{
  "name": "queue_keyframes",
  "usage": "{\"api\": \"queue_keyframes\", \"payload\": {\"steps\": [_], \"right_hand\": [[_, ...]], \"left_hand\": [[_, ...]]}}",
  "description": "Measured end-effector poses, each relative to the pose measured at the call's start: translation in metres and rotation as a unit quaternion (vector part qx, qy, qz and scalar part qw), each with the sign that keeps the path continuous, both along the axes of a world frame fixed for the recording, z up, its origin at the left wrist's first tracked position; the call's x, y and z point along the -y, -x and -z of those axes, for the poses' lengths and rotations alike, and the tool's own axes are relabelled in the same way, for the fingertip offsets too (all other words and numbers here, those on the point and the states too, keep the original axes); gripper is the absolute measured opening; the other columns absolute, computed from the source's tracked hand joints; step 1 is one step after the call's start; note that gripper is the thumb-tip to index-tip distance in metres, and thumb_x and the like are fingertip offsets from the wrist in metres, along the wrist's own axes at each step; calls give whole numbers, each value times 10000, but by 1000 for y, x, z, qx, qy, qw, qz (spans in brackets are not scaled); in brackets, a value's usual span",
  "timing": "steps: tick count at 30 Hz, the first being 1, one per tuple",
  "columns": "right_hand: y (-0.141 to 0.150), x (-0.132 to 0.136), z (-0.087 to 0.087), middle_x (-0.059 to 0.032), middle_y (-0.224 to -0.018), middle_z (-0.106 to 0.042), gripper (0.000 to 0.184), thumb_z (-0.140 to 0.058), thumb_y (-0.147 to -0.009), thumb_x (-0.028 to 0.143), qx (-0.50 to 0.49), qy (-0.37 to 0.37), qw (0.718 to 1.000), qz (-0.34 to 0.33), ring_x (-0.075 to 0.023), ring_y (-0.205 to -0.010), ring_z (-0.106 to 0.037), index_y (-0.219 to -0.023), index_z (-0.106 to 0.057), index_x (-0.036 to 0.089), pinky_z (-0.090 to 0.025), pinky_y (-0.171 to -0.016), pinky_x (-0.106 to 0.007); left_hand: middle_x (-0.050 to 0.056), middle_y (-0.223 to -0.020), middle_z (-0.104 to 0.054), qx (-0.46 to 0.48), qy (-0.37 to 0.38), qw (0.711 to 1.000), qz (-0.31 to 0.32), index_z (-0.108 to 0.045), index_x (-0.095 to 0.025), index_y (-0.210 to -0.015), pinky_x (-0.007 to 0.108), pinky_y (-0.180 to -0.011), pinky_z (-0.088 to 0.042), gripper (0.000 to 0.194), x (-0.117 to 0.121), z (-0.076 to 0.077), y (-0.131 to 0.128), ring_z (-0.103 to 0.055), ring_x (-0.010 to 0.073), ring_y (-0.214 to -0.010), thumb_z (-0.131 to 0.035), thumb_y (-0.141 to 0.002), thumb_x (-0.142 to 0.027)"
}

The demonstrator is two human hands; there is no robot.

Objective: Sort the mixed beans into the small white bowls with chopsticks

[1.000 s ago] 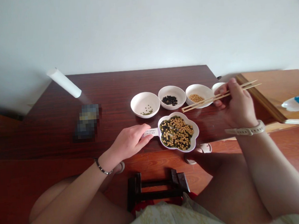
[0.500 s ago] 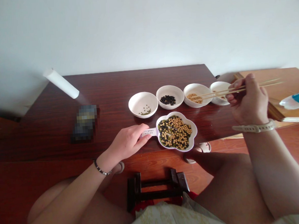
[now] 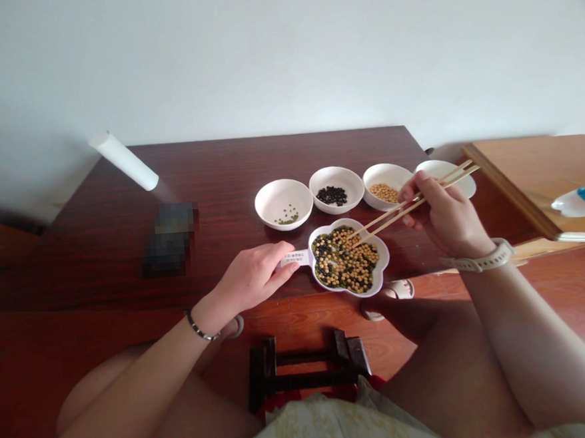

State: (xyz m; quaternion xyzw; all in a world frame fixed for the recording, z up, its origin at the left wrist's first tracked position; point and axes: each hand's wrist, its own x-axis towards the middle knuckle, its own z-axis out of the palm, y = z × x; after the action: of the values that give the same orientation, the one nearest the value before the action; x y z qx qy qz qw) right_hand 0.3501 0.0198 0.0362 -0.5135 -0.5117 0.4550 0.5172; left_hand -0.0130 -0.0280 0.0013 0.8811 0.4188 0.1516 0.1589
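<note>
White flower-shaped dish (image 3: pixel 382 243), mixed beans (image 3: pixel 345 262); left hand (image 3: pixel 249 275) fingers wrapped on its handle (image 3: pixel 294 258) at 9 o'clock. Right hand (image 3: pixel 445 218) fingers pinch wooden chopsticks (image 3: pixel 380 221), tips above beans.

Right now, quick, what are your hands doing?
Left hand: lying on the handle of the flower-shaped dish; can't tell if it's gripping.
Right hand: closed, holding wooden chopsticks.
</note>
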Motion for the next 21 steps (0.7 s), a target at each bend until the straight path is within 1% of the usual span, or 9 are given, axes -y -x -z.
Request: {"api": "queue_keyframes", "payload": {"steps": [3, 10, 15, 21], "right_hand": [[3, 1, 0, -27, -569, -593, 498, -655, -937, 670, 21, -13, 1000, -8, -114, -428, -516, -744, -665, 212, -344, -347, -246], [9, 2, 2, -17, -562, -581, 499, -582, -998, 641, 38, -19, 999, -29, -105, -443, -520, -753, -636, 209, -371, -365, -219], [12, 3, 3, -18, -593, -587, 518, -610, -964, 671, 26, -21, 999, -18, -102, -447, -531, -738, -619, 206, -375, -356, -209], [13, 4, 2, -26, -657, -594, 484, -645, -961, 631, 4, -19, 1000, -6, -100, -459, -535, -732, -620, 205, -376, -337, -207]], "left_hand": [[39, -995, -729, 1, 4, 1000, 0, -600, -215, -1119, 307, -756, -464, 266, 0, 0, 0, -695, 207, -882, -455, -1091, -436], [44, -1012, -727, -9, 2, 1000, 2, -583, -212, -1144, 317, -770, -466, 283, 0, 0, 0, -700, 214, -904, -431, -1102, -447], [46, -1012, -726, -14, -2, 1000, 3, -575, -211, -1146, 324, -763, -469, 290, 0, 1, 1, -702, 220, -901, -424, -1103, -455], [43, -1001, -730, -4, -5, 1000, 3, -585, -220, -1138, 310, -757, -476, 268, 0, 0, 0, -706, 213, -892, -440, -1097, -442]]}}
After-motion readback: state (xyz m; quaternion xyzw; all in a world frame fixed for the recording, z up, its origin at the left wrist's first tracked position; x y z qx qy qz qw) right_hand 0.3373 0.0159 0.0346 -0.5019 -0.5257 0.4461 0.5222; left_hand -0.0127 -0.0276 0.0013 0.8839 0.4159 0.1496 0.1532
